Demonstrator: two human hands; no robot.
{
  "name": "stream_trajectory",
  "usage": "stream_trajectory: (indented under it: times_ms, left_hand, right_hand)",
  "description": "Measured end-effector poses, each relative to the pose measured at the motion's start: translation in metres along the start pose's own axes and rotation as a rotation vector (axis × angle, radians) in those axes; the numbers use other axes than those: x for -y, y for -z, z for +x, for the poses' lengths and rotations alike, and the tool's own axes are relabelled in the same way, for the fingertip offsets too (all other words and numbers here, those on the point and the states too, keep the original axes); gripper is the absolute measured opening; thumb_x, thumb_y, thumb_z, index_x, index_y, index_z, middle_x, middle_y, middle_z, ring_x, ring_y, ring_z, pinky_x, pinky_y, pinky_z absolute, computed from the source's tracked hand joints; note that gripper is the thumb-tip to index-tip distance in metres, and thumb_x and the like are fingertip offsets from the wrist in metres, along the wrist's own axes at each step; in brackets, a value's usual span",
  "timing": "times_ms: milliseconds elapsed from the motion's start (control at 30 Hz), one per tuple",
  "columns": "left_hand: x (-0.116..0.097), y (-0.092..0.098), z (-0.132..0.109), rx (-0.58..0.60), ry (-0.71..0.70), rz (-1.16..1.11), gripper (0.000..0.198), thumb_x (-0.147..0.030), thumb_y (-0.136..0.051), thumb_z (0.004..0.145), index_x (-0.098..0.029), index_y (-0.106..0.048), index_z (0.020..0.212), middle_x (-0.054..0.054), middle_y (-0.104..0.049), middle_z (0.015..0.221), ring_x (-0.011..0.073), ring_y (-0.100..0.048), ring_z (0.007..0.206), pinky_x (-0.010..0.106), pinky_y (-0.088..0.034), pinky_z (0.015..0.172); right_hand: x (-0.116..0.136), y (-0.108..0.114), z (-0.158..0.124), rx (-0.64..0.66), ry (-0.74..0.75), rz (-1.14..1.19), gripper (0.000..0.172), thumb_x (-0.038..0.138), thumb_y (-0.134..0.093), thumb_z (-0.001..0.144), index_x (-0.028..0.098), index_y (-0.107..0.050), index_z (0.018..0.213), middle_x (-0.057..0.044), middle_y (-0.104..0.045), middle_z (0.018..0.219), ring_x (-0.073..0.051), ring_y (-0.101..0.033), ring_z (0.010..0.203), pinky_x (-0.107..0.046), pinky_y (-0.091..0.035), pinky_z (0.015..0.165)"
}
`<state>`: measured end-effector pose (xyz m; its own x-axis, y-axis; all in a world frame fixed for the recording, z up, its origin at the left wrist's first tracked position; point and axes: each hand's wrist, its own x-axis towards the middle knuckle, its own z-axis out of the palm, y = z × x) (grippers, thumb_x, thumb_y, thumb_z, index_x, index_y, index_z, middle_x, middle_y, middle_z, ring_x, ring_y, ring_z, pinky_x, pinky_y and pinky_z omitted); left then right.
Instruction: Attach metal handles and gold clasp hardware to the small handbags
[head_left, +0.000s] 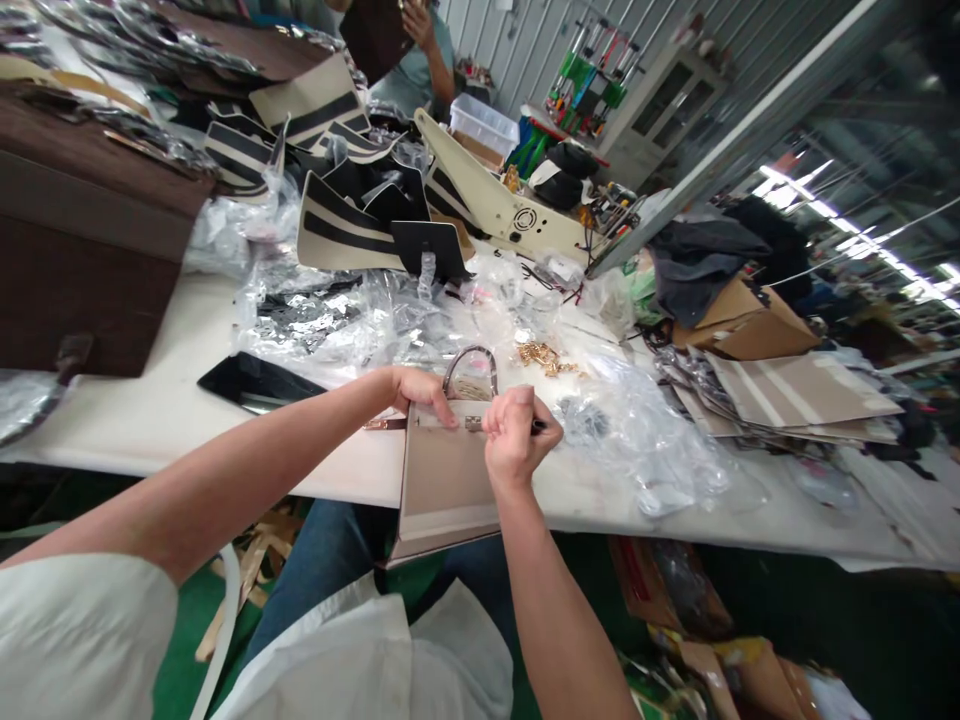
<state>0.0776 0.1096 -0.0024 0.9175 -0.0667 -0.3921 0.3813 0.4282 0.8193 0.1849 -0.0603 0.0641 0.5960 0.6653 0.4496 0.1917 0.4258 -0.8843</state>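
Note:
A beige handbag (448, 485) stands at the table's front edge against my lap, its brown looped handle (471, 352) sticking up from the top. My left hand (426, 396) grips the bag's upper left edge, thumb pressed on the pale band near a small metal fitting (472, 423). At the upper right corner, my right hand (521, 432) is closed in a fist. A bit of something dark shows at its right side, too little to name. Left of the bag lies a brown strap with a metal buckle (384, 424). Gold chain (547, 358) lies just beyond.
Crumpled plastic wrap (645, 440) covers much of the white table (352, 455). Black-striped bag pieces (349, 225) pile up behind, and a large brown bag (82, 220) stands left. Flat striped panels (802, 390) are stacked right. Another person (420, 60) works across the table.

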Motion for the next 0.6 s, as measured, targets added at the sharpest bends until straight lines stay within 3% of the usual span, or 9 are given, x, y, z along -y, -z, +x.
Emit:
stream_trajectory:
  times_ms: [133, 300, 600]
  left_hand:
    - [0.002, 0.002, 0.002, 0.012, 0.000, -0.015, 0.048, -0.026, -0.102, 0.064, -0.017, -0.086, 0.108, 0.010, -0.088, 0.102, 0.0254, -0.083, 0.077, 0.031, -0.071, 0.068]
    - [0.005, 0.005, 0.005, 0.038, -0.014, -0.026, 0.043, -0.024, -0.100, 0.067, -0.015, -0.085, 0.106, 0.011, -0.087, 0.099, 0.0248, -0.083, 0.075, 0.030, -0.071, 0.067]
    - [0.004, 0.000, 0.004, 0.039, -0.043, -0.029, 0.049, -0.020, -0.103, 0.062, -0.016, -0.084, 0.107, 0.010, -0.088, 0.099, 0.0269, -0.084, 0.079, 0.032, -0.071, 0.069]
  right_hand:
    - [0.001, 0.002, -0.004, 0.051, 0.069, -0.133, 0.066, 0.061, -0.062, 0.112, 0.026, -0.040, 0.061, 0.004, -0.039, 0.054, -0.014, -0.044, 0.046, -0.031, -0.037, 0.048]
    - [0.003, 0.004, -0.003, 0.046, 0.122, -0.155, 0.065, 0.060, -0.059, 0.113, 0.027, -0.038, 0.062, 0.004, -0.037, 0.053, -0.014, -0.041, 0.044, -0.032, -0.036, 0.047]
    - [-0.005, -0.009, 0.002, 0.031, -0.015, -0.269, 0.069, 0.070, -0.056, 0.112, 0.027, -0.039, 0.060, 0.004, -0.039, 0.052, -0.014, -0.044, 0.046, -0.031, -0.040, 0.048]
